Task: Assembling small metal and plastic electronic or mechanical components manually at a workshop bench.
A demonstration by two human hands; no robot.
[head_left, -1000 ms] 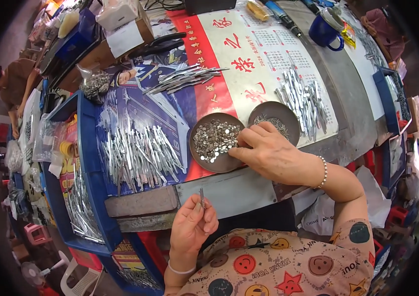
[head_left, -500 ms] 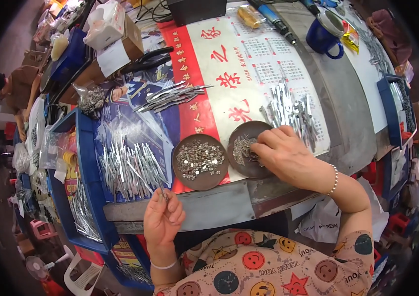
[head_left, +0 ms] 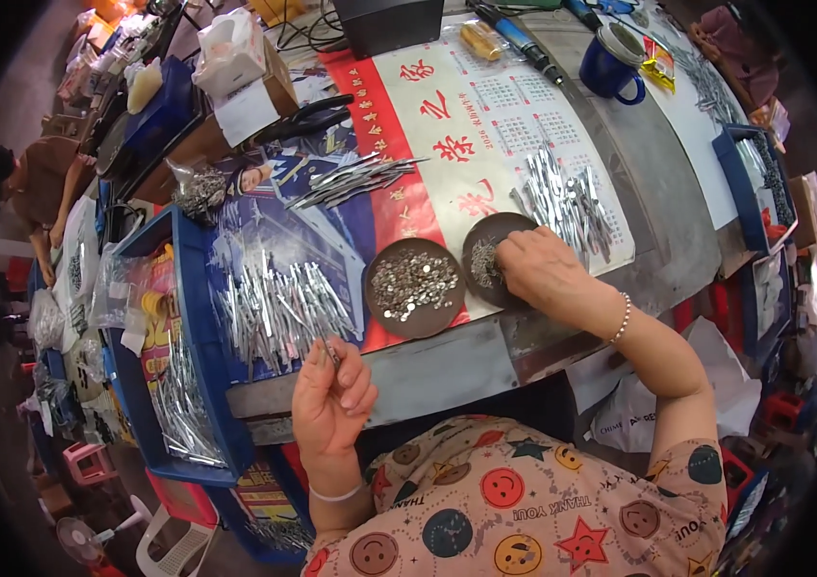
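My left hand (head_left: 333,399) is raised at the table's front edge, its thumb and fingers pinching a thin metal strip (head_left: 330,351). Just beyond it lies a wide heap of similar silvery strips (head_left: 278,313). My right hand (head_left: 548,272) reaches into the right-hand brown dish (head_left: 500,224), fingertips closed together among tiny metal pieces (head_left: 485,262). Whatever sits between those fingertips is hidden. To the left stands a second brown dish (head_left: 418,329), holding small round shiny metal discs (head_left: 416,282).
More strips lie in a far pile (head_left: 355,180) and a right pile (head_left: 570,207) on the calendar sheet (head_left: 437,106). A blue tray (head_left: 199,356) of strips flanks the table's left. A blue mug (head_left: 610,65) and a blue-handled tool (head_left: 519,40) stand farther back. Another person (head_left: 43,178) is at far left.
The view has shifted a little, so the table appears moved rightward and up. My left hand still pinches the strip; my right fingers remain in the right dish.
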